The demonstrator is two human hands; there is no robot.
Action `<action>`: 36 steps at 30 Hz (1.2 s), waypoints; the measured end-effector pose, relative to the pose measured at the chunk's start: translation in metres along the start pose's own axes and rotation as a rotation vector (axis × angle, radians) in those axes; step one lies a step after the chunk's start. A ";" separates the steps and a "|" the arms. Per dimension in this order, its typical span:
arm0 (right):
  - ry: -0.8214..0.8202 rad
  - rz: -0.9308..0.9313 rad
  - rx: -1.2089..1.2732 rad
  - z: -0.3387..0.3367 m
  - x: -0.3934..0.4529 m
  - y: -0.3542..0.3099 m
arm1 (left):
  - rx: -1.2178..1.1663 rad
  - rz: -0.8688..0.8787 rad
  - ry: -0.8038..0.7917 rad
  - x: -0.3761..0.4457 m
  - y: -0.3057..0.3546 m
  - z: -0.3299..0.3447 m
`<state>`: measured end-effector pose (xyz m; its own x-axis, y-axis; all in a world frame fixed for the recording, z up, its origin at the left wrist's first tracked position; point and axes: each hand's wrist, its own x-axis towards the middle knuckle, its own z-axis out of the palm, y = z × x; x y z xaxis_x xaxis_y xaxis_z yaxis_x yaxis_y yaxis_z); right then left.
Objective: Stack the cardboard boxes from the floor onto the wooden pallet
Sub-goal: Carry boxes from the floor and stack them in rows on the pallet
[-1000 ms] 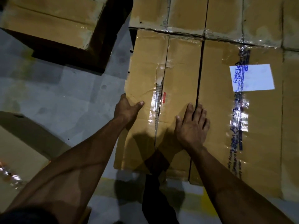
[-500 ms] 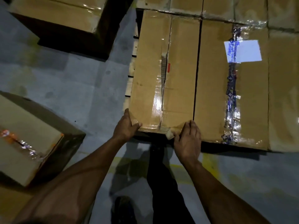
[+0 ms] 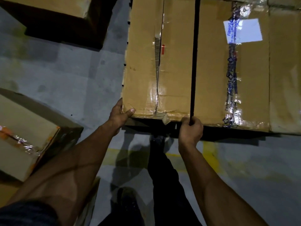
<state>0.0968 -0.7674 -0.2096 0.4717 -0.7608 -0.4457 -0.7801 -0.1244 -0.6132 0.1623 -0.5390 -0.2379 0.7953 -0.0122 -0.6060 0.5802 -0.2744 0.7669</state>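
Two hands (image 3: 121, 114) grip taped box (image 3: 146, 62).

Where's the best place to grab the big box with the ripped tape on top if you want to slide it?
Probably the two near bottom corners of the ripped-tape box, from the front. The left hand wraps the free left corner. Its right side sits close to the neighbour box, so the right hand grips the front edge.

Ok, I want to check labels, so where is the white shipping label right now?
In the head view the white shipping label sits upper right, on top of a taped cardboard box, right of the dark gap beside the box both hands grip.
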 end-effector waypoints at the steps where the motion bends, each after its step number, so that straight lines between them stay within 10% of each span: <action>1: -0.001 -0.008 -0.020 0.002 -0.001 -0.001 | 0.001 0.007 -0.003 0.000 -0.001 0.000; 15: 0.022 -0.091 -0.225 0.003 -0.002 0.001 | 0.060 0.022 0.025 0.005 -0.008 0.000; 23: -0.011 -0.586 -0.775 -0.027 0.001 0.035 | 0.072 0.042 0.017 0.004 -0.007 0.004; 36: -0.116 -0.776 -0.736 -0.038 0.046 0.031 | 0.168 0.043 0.039 0.006 -0.001 0.012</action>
<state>0.0785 -0.8310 -0.2246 0.9504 -0.2489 -0.1863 -0.2884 -0.9296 -0.2294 0.1645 -0.5506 -0.2451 0.8268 0.0087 -0.5624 0.5105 -0.4316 0.7437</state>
